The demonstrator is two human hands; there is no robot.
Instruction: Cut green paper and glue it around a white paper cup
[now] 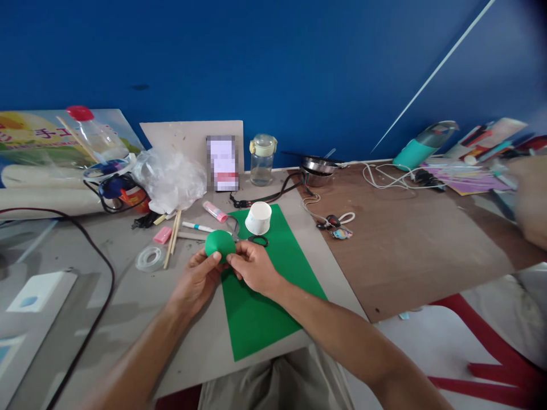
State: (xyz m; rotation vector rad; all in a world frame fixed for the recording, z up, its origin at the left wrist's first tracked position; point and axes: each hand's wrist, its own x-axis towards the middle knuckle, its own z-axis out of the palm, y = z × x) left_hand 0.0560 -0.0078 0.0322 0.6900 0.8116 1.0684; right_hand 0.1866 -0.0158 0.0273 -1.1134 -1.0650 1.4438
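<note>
Between my two hands is a round piece of green paper (219,244), held up above the table. My left hand (204,272) pinches its lower left edge, thumb on top. The fingers of my right hand (252,265) are closed on its lower right edge. Beneath my right hand lies a green sheet of paper (273,307). A white paper cup (258,218) stands on the far part of that sheet. Just beyond my hands are scissors (258,241), partly hidden, and a white marker (197,226).
Left of my hands lie a tape roll (149,259), wooden sticks (173,242) and a pink eraser-like block (163,234). A phone (223,165) leans at the back beside a glass jar (262,160). A black cable (111,273) crosses the left side. Another person's arm (532,199) shows at far right.
</note>
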